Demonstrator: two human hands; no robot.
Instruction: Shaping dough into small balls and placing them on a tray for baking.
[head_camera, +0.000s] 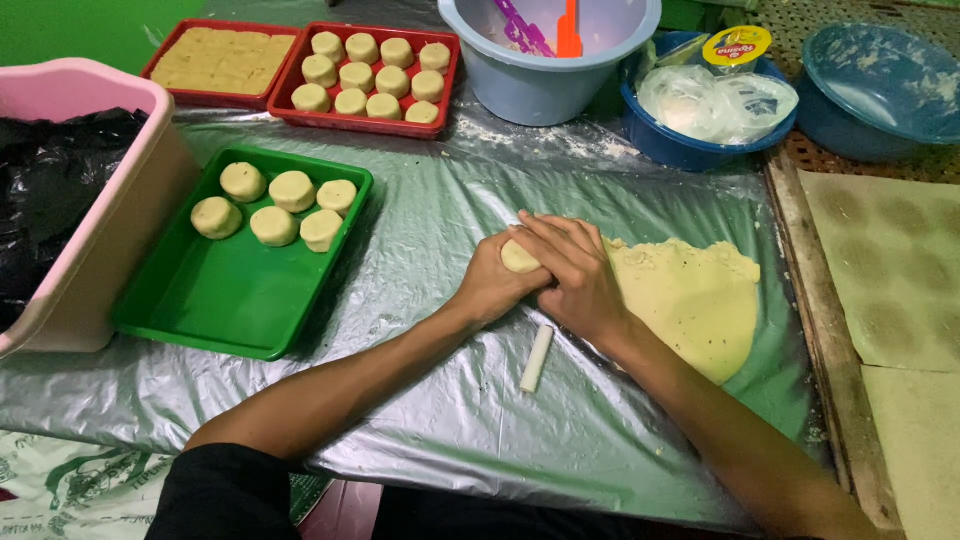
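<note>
My left hand (492, 287) and my right hand (578, 275) are cupped together around a small round piece of pale dough (519, 257) on the plastic-covered table (440, 410). A flat sheet of the same dough (695, 300) lies just right of my hands, partly under my right wrist. A short white cylinder (537, 358) lies on the plastic below my hands. To the left, a green tray (215, 300) holds several shaped dough rounds (274, 226) in its far corner.
A red tray (372, 75) full of dough rounds and another red tray (220, 60) with flat dough stand at the back. A light blue bucket (545, 80), two blue bowls (700, 140), a pink tub (95, 220) and a wooden board (890, 290) surround the work spot.
</note>
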